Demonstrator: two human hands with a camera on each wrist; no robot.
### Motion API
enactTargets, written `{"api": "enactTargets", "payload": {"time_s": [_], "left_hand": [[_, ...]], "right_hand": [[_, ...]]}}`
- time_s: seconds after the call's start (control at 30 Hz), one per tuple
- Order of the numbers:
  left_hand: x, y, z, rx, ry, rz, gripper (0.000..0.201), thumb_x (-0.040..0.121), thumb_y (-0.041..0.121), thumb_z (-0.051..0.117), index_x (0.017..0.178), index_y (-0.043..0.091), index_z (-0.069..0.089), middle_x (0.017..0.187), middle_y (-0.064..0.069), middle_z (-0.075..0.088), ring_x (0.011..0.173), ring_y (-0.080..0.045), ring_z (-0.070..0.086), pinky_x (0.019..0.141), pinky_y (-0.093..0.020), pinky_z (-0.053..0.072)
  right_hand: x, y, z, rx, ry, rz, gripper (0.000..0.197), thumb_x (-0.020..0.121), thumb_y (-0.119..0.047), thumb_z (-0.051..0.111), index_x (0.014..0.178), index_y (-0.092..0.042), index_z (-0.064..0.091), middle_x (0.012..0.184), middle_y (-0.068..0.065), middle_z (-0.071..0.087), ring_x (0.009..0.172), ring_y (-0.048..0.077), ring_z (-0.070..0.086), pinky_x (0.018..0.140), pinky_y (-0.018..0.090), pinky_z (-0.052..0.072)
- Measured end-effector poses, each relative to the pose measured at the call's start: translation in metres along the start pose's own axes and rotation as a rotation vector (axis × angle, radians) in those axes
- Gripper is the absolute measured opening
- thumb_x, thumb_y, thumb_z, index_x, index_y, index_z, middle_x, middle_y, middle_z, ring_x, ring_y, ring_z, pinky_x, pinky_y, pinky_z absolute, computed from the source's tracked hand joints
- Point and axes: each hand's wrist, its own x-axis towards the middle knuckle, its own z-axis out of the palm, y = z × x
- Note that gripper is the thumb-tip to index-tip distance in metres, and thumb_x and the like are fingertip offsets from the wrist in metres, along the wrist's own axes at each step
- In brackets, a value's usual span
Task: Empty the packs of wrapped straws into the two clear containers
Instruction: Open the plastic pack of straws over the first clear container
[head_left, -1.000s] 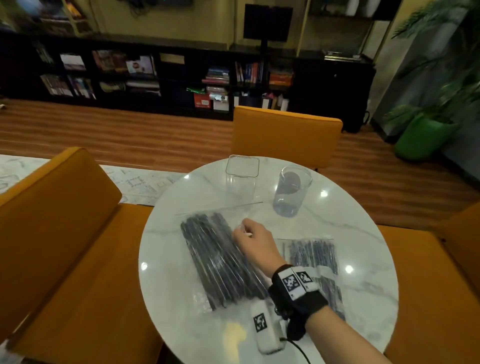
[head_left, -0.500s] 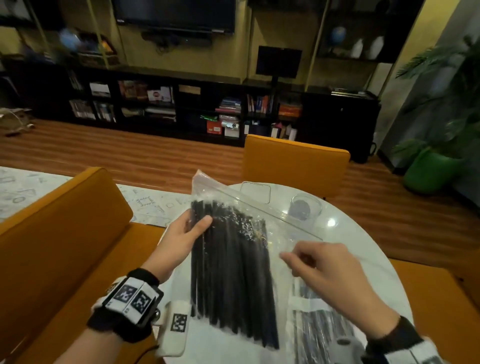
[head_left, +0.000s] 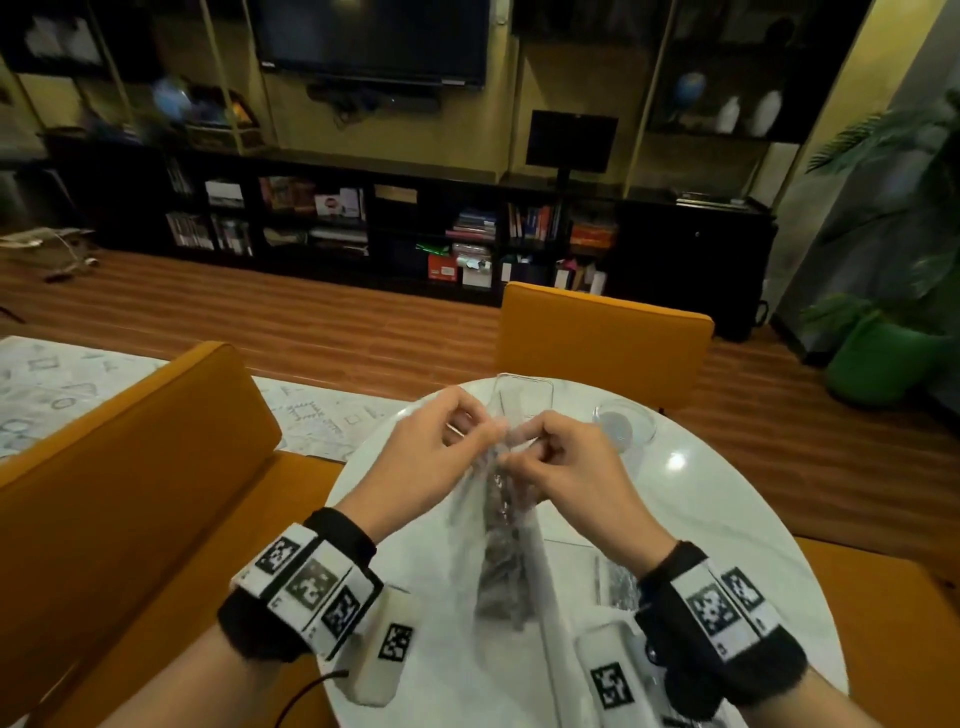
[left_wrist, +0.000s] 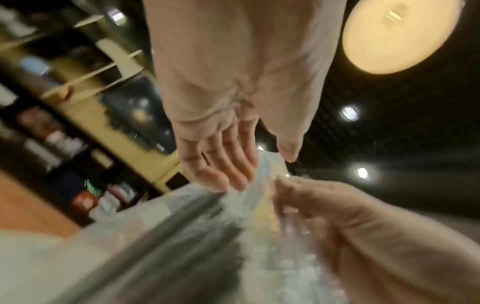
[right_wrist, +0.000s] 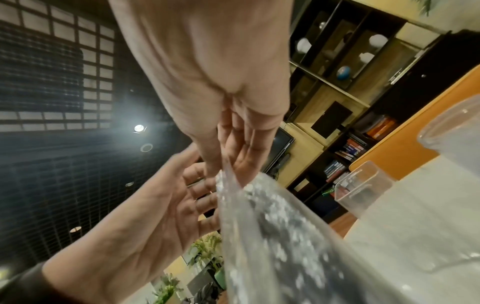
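A clear zip pack of black wrapped straws (head_left: 503, 566) hangs upright and edge-on above the round marble table (head_left: 717, 525). My left hand (head_left: 470, 434) and right hand (head_left: 532, 441) both pinch its top edge, fingertips nearly meeting. The left wrist view shows the left hand's fingers (left_wrist: 228, 170) and thumb on the pack's (left_wrist: 182, 236) rim. In the right wrist view the right hand's fingers (right_wrist: 233, 160) grip the plastic (right_wrist: 272, 236). A second pack (head_left: 618, 582) lies on the table. The square clear container (head_left: 524, 397) and round clear container (head_left: 623, 423) stand empty just beyond my hands.
Orange chairs stand at the left (head_left: 130, 467) and behind the table (head_left: 602, 343). Two white tagged devices (head_left: 387, 649) (head_left: 613, 675) lie at the table's near edge, one with a cable. A green plant pot (head_left: 883, 364) stands on the floor at the right.
The pack was lifted off the table and turned from flat-facing to edge-on. Both hands moved up to its top edge and now pinch it there.
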Motion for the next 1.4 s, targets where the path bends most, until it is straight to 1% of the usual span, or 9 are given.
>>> {"api": "enactTargets", "payload": {"time_s": [0.1,0.27,0.47,0.57,0.7,0.87,0.97,1.17,1.4], "left_hand": [[-0.003,0.004,0.003,-0.091,-0.025,-0.058,0.028,0.083,0.040,0.073,0.088,0.015,0.062,0.089,-0.009,0.070,0.077,-0.022,0.072,0.064,-0.032,0.061],[-0.006,0.004,0.001,-0.209,-0.054,-0.116,0.013,0.096,0.012,0.060,0.091,0.003,0.068,0.082,-0.010,0.075,0.073,-0.020,0.072,0.070,-0.035,0.063],[0.000,0.010,-0.010,-0.391,-0.125,-0.270,0.018,0.096,0.008,0.057,0.096,-0.001,0.072,0.087,-0.014,0.076,0.076,-0.022,0.074,0.068,-0.030,0.062],[0.000,0.009,0.000,0.109,0.027,-0.078,0.020,0.091,0.007,0.058,0.081,0.004,0.074,0.071,-0.009,0.075,0.064,-0.016,0.072,0.063,-0.028,0.060],[0.004,0.008,0.007,0.638,0.084,0.095,0.020,0.095,0.010,0.051,0.091,0.000,0.068,0.078,-0.015,0.071,0.074,-0.029,0.067,0.069,-0.040,0.054],[-0.002,0.009,0.000,0.592,-0.038,0.233,0.021,0.095,0.002,0.045,0.108,0.017,0.043,0.065,0.000,0.049,0.056,-0.022,0.049,0.051,-0.038,0.042],[-0.007,0.006,0.006,0.598,-0.111,0.192,0.018,0.098,0.007,0.041,0.103,0.012,0.058,0.081,0.007,0.040,0.074,-0.020,0.046,0.057,-0.025,0.034],[0.000,0.005,0.016,0.310,0.049,0.016,0.007,0.085,0.016,0.067,0.087,0.020,0.072,0.087,0.011,0.044,0.075,0.000,0.047,0.064,-0.010,0.035],[-0.030,-0.016,-0.016,0.872,-0.168,0.205,0.052,0.080,-0.004,0.068,0.119,0.030,0.063,0.109,-0.006,0.049,0.073,-0.019,0.048,0.040,-0.022,0.037]], "right_hand": [[0.001,-0.004,0.013,-0.017,-0.047,-0.010,0.031,0.077,-0.039,0.062,0.080,-0.008,0.063,0.073,0.016,0.070,0.070,0.036,0.069,0.067,0.057,0.056],[0.006,-0.002,0.015,0.062,-0.041,0.067,0.016,0.081,-0.014,0.075,0.072,-0.010,0.063,0.059,0.004,0.064,0.061,0.025,0.066,0.068,0.050,0.057],[0.002,-0.010,0.014,0.238,-0.086,0.178,0.025,0.094,-0.011,0.061,0.095,0.012,0.053,0.069,0.016,0.064,0.050,0.016,0.063,0.048,0.026,0.055],[0.001,-0.014,0.020,0.104,-0.023,0.178,0.024,0.088,-0.012,0.063,0.088,0.010,0.053,0.067,0.013,0.066,0.054,0.024,0.066,0.055,0.039,0.058],[0.004,-0.018,0.023,-0.328,0.139,-0.013,0.013,0.080,-0.011,0.059,0.075,-0.004,0.050,0.067,0.014,0.063,0.065,0.034,0.062,0.060,0.046,0.052],[0.002,-0.017,0.016,-0.368,0.164,-0.035,0.014,0.080,-0.012,0.060,0.076,-0.006,0.048,0.068,0.012,0.061,0.067,0.035,0.061,0.061,0.047,0.051],[0.007,-0.012,0.005,-0.212,0.263,0.035,0.014,0.080,-0.018,0.064,0.082,-0.008,0.054,0.074,0.011,0.066,0.070,0.030,0.066,0.066,0.049,0.056],[0.004,0.011,0.025,-0.260,-0.085,0.236,0.028,0.086,-0.031,0.061,0.109,-0.019,0.054,0.085,0.010,0.071,0.077,0.026,0.068,0.071,0.042,0.056],[0.001,0.020,-0.021,-0.806,0.139,0.055,0.013,0.090,-0.019,0.048,0.094,-0.012,0.058,0.084,0.001,0.055,0.074,0.023,0.052,0.056,0.029,0.038]]}}
